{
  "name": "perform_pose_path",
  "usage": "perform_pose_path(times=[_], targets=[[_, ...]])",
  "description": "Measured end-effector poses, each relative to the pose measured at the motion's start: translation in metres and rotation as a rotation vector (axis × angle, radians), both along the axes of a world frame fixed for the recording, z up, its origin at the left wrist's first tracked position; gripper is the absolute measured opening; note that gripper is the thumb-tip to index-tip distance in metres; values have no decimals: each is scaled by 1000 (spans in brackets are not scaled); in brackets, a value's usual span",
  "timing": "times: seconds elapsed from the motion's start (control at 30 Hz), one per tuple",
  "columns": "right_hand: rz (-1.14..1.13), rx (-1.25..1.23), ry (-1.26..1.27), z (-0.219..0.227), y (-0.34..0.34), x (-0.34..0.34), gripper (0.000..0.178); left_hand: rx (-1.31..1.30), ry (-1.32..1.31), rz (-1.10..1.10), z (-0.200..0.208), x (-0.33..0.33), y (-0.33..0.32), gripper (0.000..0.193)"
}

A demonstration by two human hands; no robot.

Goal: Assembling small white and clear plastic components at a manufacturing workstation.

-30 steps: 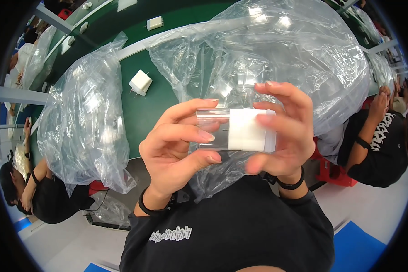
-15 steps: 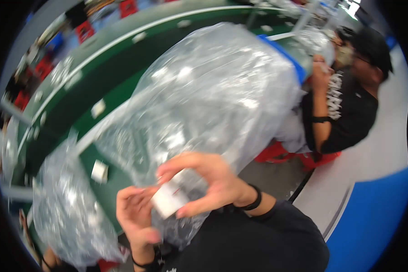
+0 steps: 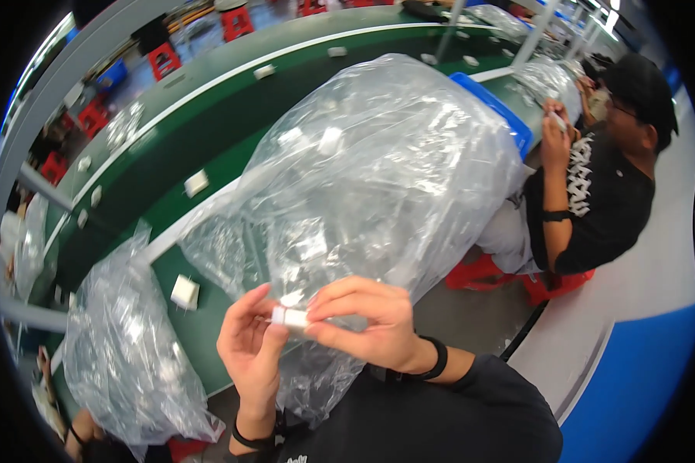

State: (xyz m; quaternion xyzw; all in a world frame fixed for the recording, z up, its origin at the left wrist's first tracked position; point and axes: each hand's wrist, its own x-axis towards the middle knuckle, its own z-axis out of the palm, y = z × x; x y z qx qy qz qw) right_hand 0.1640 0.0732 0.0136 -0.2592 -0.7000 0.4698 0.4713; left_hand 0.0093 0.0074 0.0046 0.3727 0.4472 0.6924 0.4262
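A small white block-like piece (image 3: 292, 317) is held up in front of my chest, its narrow side showing. My right hand (image 3: 371, 320) pinches the piece's right end between thumb and fingers. At its left end, the thumb and fingertips of my left hand (image 3: 251, 343) close on it. Behind both hands spreads a large clear plastic bag (image 3: 363, 170), bulging over the green work surface. Left of my left hand, a similar white piece (image 3: 184, 292) lies on the green surface. What the piece is exactly cannot be made out.
A second clear bag (image 3: 127, 347) slumps at the left. Beyond the white rail runs a green conveyor belt (image 3: 232, 158) carrying white pieces (image 3: 196, 183). A blue bin (image 3: 490, 108) stands behind the large bag. At right, a person in black (image 3: 594, 193) sits on a red stool (image 3: 483, 274).
The white piece has been turned from its broad face to its narrow side. My right fingers have drawn closer together, and my left fingertips have closed in on its left end.
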Motion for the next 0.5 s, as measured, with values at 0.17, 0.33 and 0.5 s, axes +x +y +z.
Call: perform_pose_path(times=[0.17, 0.33, 0.5], targets=[[152, -101, 702, -16, 2, -20, 40, 15, -156, -28, 2, 20, 0, 31], [515, -261, 1038, -5, 7, -19, 47, 169, -168, -139, 1, 25, -6, 35], [428, -148, 841, 10, 2, -20, 44, 212, -136, -99, 1, 24, -11, 33]])
